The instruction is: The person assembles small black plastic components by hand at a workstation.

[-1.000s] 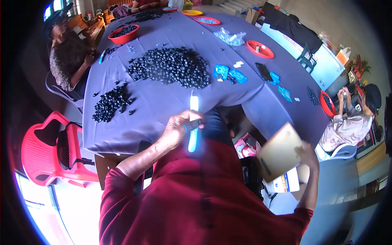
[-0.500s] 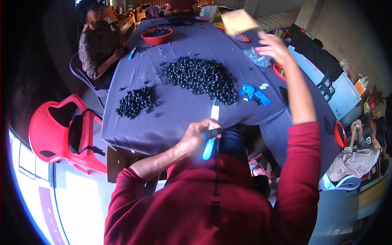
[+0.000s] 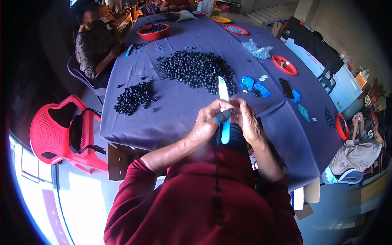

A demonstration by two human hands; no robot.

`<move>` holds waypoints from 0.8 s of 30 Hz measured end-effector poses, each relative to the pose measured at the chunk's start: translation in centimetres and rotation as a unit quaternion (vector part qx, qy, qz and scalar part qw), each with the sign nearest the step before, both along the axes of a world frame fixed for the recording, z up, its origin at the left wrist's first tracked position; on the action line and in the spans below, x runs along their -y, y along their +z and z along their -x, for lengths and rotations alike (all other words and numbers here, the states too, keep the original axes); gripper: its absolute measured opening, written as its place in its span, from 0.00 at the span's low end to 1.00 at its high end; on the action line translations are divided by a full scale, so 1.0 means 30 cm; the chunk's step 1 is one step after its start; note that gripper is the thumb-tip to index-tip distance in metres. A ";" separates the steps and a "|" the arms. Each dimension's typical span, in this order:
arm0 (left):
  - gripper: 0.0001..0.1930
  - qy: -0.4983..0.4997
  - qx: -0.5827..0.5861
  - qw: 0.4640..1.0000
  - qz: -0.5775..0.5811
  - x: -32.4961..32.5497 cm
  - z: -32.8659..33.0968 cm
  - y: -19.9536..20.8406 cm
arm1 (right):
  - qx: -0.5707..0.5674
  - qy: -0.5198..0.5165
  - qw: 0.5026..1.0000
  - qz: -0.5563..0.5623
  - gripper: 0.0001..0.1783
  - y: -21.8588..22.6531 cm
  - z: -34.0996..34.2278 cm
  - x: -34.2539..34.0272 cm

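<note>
My left hand (image 3: 208,119), with a black and blue cover on its thumb, is closed round a slim blue-and-white knife (image 3: 225,132). The knife stands nearly upright, its narrow tip pointing to the far side. Close against it, my right hand (image 3: 248,122) has its fingers bent and thumb drawn in; anything between its fingertips is too small or hidden to make out. Just beyond my hands lies a large heap of small black round parts (image 3: 196,71). A smaller heap of the same parts (image 3: 134,98) sits to the left, on the grey tablecloth (image 3: 171,122).
Blue plastic cases (image 3: 261,89), a black phone (image 3: 286,87) and a red dish (image 3: 284,65) lie at the right. Farther off are a clear plastic bag (image 3: 257,50) and a red bowl of black parts (image 3: 153,32). A red chair (image 3: 61,130) stands left; other people sit around the table.
My right hand has come down from its raised reach to beside my left hand. The pale flat piece in the air near it is gone from there; a pale sheet now shows at the far end.
</note>
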State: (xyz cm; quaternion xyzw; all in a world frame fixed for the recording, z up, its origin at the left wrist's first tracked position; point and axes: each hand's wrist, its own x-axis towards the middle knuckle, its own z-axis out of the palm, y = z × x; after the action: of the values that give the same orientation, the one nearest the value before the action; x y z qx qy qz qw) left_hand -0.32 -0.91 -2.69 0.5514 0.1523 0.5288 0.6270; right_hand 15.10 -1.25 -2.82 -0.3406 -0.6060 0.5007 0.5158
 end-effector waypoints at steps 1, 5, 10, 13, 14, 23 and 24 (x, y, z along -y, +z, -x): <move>0.06 0.013 -0.014 0.999 0.028 -0.007 -0.003 -0.008 | -0.034 0.013 0.999 0.005 0.29 0.004 0.015 0.013; 0.07 0.009 -0.035 0.999 -0.009 -0.012 -0.017 -0.013 | -0.045 -0.029 0.998 0.016 0.29 0.015 0.039 0.052; 0.05 0.011 -0.033 0.999 -0.028 -0.015 -0.051 0.017 | -0.020 -0.102 0.994 -0.040 0.28 -0.011 0.032 0.012; 0.06 0.007 -0.052 0.997 -0.056 -0.009 -0.069 0.001 | -0.191 -0.089 0.977 -0.009 0.25 0.021 0.057 0.004; 0.06 0.030 -0.088 0.992 -0.084 -0.005 -0.067 -0.007 | -0.190 -0.091 0.977 -0.009 0.25 0.036 0.045 0.015; 0.09 -0.056 0.021 0.995 -0.085 -0.033 -0.028 0.030 | -0.083 -0.139 0.983 -0.085 0.15 0.156 -0.062 0.069; 0.09 -0.097 0.038 0.993 -0.056 -0.051 -0.008 0.038 | -0.056 -0.143 0.983 -0.101 0.14 0.154 -0.076 0.072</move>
State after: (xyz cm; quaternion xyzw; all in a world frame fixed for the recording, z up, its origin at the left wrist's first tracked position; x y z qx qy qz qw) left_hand -0.09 0.61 -1.55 0.5771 0.0443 0.4937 0.6490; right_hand 17.39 -3.41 1.80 -0.3419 -0.5686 0.3761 0.6468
